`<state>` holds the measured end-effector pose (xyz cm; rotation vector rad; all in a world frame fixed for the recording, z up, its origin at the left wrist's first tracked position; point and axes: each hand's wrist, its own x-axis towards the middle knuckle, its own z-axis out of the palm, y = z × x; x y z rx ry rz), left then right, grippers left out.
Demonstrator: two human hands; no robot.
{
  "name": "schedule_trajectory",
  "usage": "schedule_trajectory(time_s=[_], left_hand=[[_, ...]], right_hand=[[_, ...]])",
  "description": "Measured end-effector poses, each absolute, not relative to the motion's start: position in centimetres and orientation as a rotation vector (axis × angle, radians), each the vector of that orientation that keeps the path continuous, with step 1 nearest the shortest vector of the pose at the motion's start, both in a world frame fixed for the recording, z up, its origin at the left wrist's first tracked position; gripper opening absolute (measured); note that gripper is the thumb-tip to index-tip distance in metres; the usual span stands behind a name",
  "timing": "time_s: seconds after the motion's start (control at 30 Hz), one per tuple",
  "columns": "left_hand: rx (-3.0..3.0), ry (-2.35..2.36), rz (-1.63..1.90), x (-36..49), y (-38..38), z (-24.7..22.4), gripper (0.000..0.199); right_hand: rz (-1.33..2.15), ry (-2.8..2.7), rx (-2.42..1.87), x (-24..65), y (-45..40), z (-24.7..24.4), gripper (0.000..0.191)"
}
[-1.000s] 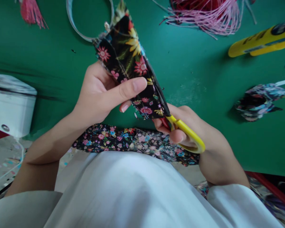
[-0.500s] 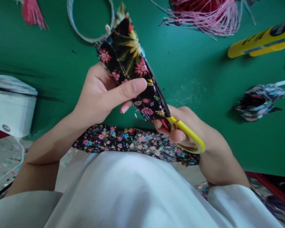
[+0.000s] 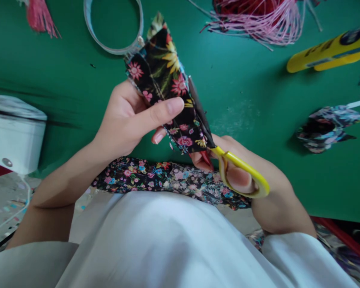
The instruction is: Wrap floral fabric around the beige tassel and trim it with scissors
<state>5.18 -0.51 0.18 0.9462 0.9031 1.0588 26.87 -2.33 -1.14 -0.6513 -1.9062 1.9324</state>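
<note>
A folded piece of black floral fabric (image 3: 160,76) is pinched in my left hand (image 3: 138,118), the thumb lying across its front. My right hand (image 3: 238,160) holds yellow-handled scissors (image 3: 246,172), thumb through the yellow loop. The dark blades lie along the fabric's right edge, and one blade tip shows just beyond that edge. Part of a red handle shows under the fabric's lower corner. Below both hands, a long floral strip (image 3: 156,176) lies along the table's near edge, against the pale shirt.
On the green table (image 3: 273,160) lie a ring-shaped band (image 3: 88,24), a pink tassel (image 3: 42,18), a bundle of pink cords (image 3: 276,24), a yellow tube (image 3: 318,54) and a scrunched floral piece (image 3: 321,128). A white box (image 3: 19,136) with a cable stands at the left.
The scissor handles have spread and the yellow loop has moved right and down. The blade tip now stands off the fabric edge. The fabric's upper end has shifted slightly down and right.
</note>
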Motion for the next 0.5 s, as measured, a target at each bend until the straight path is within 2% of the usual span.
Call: schedule_trajectory(time_s=[0.33,0.5], left_hand=[[0.970,0.929,0.971,5.12,-0.87,-0.27,0.028],[0.973,0.866,0.929,5.23,-0.94,-0.23,0.023]], right_hand=[[1.920,-1.931,-0.670,26.50,-2.35,-1.26,0.063],[1.919,-1.942,-0.683,26.52,-2.28,-1.24,0.064]])
